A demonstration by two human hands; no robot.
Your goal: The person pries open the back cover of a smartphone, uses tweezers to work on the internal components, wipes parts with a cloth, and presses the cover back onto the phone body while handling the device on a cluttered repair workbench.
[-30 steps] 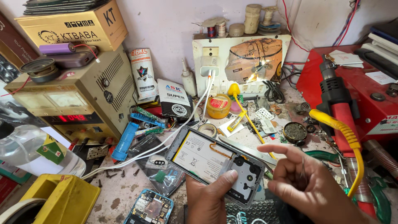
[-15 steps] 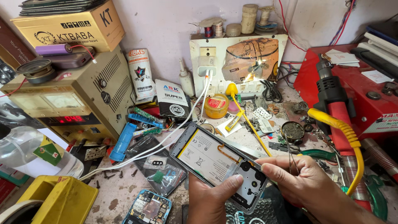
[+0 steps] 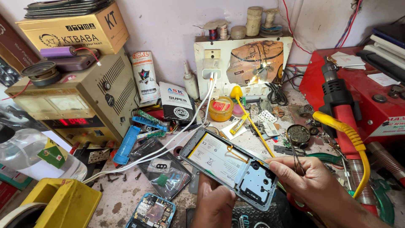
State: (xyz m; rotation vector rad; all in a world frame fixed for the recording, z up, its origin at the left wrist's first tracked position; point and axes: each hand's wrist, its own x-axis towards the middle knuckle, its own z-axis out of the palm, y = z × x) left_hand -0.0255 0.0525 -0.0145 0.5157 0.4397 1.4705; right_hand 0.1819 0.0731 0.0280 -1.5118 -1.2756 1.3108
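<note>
Opened phone [image 3: 230,169]: grey frame, white battery. Heat gun [image 3: 337,99]: red-black. Tape dispenser [image 3: 57,204]: yellow.

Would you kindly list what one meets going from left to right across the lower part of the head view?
Yellow tape dispenser → small blue opened phone → left hand under the opened phone → right hand holding tweezers → yellow coiled cable.

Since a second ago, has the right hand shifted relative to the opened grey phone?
Yes. The right hand has closed in toward the opened grey phone and now grips tweezers at its camera end, judged against the yellow coiled cable.
</note>
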